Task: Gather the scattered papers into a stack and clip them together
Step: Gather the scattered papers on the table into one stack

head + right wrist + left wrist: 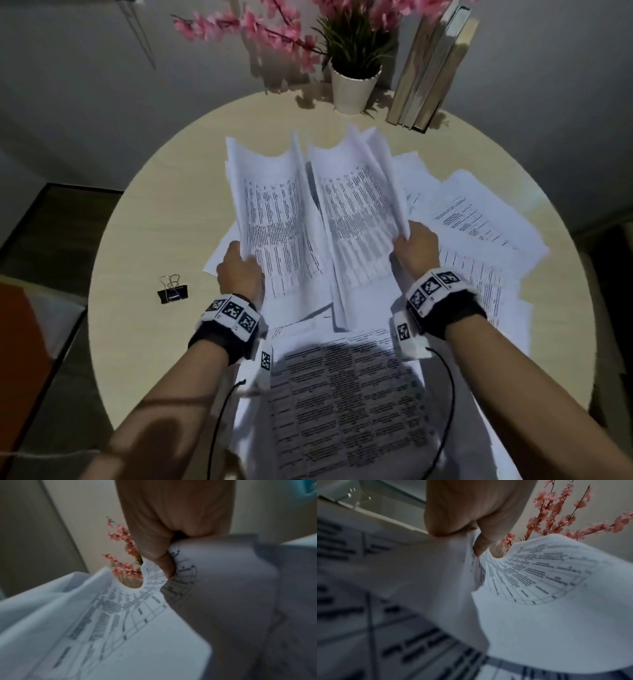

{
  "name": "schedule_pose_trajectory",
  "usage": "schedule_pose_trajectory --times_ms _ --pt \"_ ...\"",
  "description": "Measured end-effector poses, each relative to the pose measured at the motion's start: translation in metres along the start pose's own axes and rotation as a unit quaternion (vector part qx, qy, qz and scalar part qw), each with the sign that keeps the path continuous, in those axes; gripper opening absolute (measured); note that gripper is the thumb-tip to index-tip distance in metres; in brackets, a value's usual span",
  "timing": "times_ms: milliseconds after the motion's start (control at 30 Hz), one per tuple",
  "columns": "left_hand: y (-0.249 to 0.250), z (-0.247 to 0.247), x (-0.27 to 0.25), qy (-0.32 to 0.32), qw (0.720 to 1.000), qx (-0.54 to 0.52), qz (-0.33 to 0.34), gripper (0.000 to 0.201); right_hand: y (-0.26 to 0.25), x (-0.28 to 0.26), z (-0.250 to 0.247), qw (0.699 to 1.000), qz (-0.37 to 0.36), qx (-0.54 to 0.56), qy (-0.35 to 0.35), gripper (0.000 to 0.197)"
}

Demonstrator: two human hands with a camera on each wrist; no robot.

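Over the round table my left hand [239, 267] pinches a bundle of printed sheets [274, 219] by its left edge, thumb on top. My right hand [414, 246] grips a second bundle [356, 212] at its right edge. Both bundles are raised and curl upward side by side. The left wrist view shows the left hand [476, 539] with its thumb on the sheets [539, 588]. In the right wrist view the right hand [164, 561] has its thumb on curved printed paper [120, 615]. More loose papers [472, 219] lie spread on the table, and one page [342, 394] lies near me. A black binder clip [172, 292] lies left of my left hand.
The light wooden table [164, 205] carries a white pot with pink flowers [354, 85] and several upright books [431, 68] along its far edge. Bare tabletop shows on the left around the clip. A dark floor and an orange object [17, 335] lie beyond the left rim.
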State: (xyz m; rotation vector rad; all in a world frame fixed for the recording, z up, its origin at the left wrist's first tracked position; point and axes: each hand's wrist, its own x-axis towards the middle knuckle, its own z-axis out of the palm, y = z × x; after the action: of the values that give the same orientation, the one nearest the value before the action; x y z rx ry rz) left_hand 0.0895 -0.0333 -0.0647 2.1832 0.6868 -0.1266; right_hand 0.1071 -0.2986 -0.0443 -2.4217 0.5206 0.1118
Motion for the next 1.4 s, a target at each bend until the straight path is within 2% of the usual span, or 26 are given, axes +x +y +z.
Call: schedule_pose_trajectory --times_ms 67,133,200,233,267,333,367,433,500,567,600,667,733,833,867,967,1067,1133,1167,1233,1267,1300,1400 --pt "-0.004 -0.007 0.006 0.035 0.999 0.011 0.005 0.03 -0.015 -0.001 -0.011 0.995 -0.054 -0.003 0.083 0.011" --pt "-0.008 -0.009 0.01 0.044 0.999 0.024 0.019 0.032 -0.034 -0.002 -0.033 0.981 -0.117 0.065 0.14 0.019" --pt "-0.012 -0.008 0.009 0.039 0.997 0.033 0.052 0.039 -0.063 -0.005 -0.066 0.954 -0.182 0.124 0.202 0.016" --pt "-0.012 -0.008 0.006 0.043 0.996 0.039 0.074 0.043 -0.077 -0.006 -0.084 0.941 -0.191 0.148 0.237 0.02" --pt "-0.011 -0.007 0.004 0.054 0.993 0.045 0.094 0.045 -0.089 -0.004 -0.099 0.931 -0.186 0.17 0.263 0.032" --pt "-0.01 -0.009 0.0 0.06 0.99 0.031 0.121 0.046 -0.102 0.004 -0.119 0.918 -0.163 0.246 0.265 0.063" --pt "-0.009 -0.01 -0.001 0.044 0.992 0.019 0.117 0.043 -0.105 0.008 -0.121 0.911 -0.156 0.285 0.255 0.073" --pt "-0.009 -0.012 -0.001 -0.012 0.997 -0.004 0.082 0.03 -0.107 0.01 -0.109 0.904 -0.133 0.346 0.214 0.078" --pt "-0.013 -0.014 0.0 -0.076 0.994 -0.055 0.056 0.022 -0.097 0.005 -0.077 0.913 -0.096 0.372 0.138 0.066" --pt "-0.015 -0.014 0.0 -0.129 0.983 -0.131 0.007 0.019 -0.074 0.0 -0.03 0.941 -0.009 0.337 0.043 0.052" --pt "-0.013 -0.016 -0.003 -0.159 0.972 -0.172 -0.026 0.024 -0.062 -0.005 -0.006 0.952 0.044 0.304 -0.009 0.048" --pt "-0.01 -0.018 -0.004 -0.203 0.948 -0.221 -0.103 0.058 -0.042 -0.015 0.03 0.96 0.146 0.221 -0.091 0.04" --pt "-0.008 -0.017 -0.009 -0.223 0.946 -0.206 -0.116 0.069 -0.036 -0.028 0.052 0.965 0.196 0.124 -0.126 0.037" --pt "-0.016 -0.016 -0.019 -0.261 0.962 -0.075 0.003 0.063 -0.038 -0.041 0.065 0.981 0.15 0.018 -0.121 0.049" --pt "-0.018 -0.016 -0.021 -0.266 0.962 -0.049 0.031 0.058 -0.041 -0.044 0.063 0.986 0.122 0.016 -0.109 0.047" --pt "-0.021 -0.019 -0.03 -0.3 0.949 -0.064 0.067 0.055 -0.048 -0.043 0.043 0.989 0.063 0.107 -0.079 0.029" --pt "-0.017 -0.021 -0.052 -0.382 0.92 -0.023 0.087 0.063 -0.062 -0.041 0.0 0.991 0.021 0.129 0.031 0.033" --pt "-0.021 -0.015 -0.072 -0.426 0.889 0.107 0.126 0.066 -0.066 -0.034 -0.03 0.978 0.005 0.167 0.124 0.038" --pt "-0.024 -0.011 -0.083 -0.437 0.863 0.19 0.168 0.065 -0.065 -0.029 -0.043 0.967 0.008 0.202 0.154 0.04" --pt "-0.032 -0.002 -0.1 -0.429 0.816 0.307 0.238 0.056 -0.062 -0.023 -0.065 0.952 0.022 0.23 0.201 0.044" --pt "-0.035 0.0 -0.105 -0.406 0.816 0.325 0.252 0.049 -0.058 -0.023 -0.075 0.948 0.028 0.229 0.221 0.043" --pt "-0.038 0.0 -0.108 -0.375 0.835 0.316 0.249 0.04 -0.051 -0.022 -0.082 0.941 0.031 0.233 0.243 0.041" --pt "-0.041 -0.013 -0.097 -0.26 0.925 0.223 0.166 0.023 -0.026 -0.033 -0.09 0.932 0.042 0.263 0.246 0.034"
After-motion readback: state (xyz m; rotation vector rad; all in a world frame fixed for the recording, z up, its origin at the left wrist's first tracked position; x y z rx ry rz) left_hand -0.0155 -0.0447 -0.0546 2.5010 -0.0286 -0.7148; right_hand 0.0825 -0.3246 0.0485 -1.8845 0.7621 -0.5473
